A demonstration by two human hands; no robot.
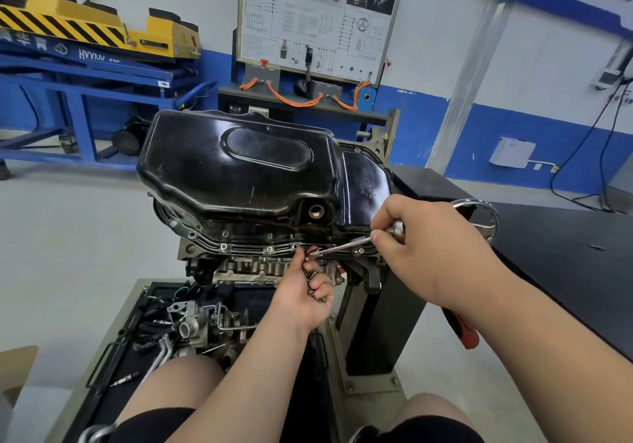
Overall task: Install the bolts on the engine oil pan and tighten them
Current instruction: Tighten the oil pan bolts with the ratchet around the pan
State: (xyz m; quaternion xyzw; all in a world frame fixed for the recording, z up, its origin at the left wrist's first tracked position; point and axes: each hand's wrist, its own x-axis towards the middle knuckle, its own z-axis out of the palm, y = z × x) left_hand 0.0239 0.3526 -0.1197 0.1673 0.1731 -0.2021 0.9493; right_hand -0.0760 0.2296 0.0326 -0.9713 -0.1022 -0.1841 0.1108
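I want the bolt [309, 254] square to its hole and started by feel before any force goes on. So I should hold the driver [346, 245] in line with it and turn lightly, because cross-threading is the risk here. My right hand [421, 237] grips the driver near its head, and the tip meets the bolt. My left hand [305, 295] pinches that bolt at the flange [246, 248], its curled fingers clutching spare bolts [313, 276]. The pan [239, 168] sits on the upturned engine, just above and beyond both hands, which work at its near rim.
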